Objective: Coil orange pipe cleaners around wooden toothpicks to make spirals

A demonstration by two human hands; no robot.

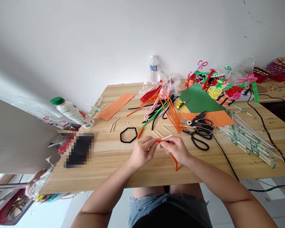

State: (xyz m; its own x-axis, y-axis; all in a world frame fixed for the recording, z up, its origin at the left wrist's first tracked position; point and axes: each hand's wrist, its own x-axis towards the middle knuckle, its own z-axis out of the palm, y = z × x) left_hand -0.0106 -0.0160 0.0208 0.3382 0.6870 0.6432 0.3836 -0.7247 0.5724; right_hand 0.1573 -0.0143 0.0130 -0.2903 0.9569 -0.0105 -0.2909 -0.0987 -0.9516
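Note:
My left hand (143,150) and my right hand (177,148) meet over the front of the wooden table, fingers closed in pinches. Between them is a short wooden stick (166,137), with orange pipe cleaner wound round its left part at my left fingertips. The loose tail of that orange pipe cleaner (175,163) hangs below my right hand. Just beyond my left hand lie a tightly coiled orange piece (139,133) and a black pipe cleaner hexagon (128,135). Several short cut sticks (167,129) rest behind my fingers.
Black-handled scissors (199,139) lie right of my hands. Behind are a pile of pipe cleaners (156,101), a green sheet (199,98), and a yellow-handled screwdriver (181,104). Wrapped chopsticks (249,139) and a black cable (224,155) lie right; a white bottle (72,112) stands left.

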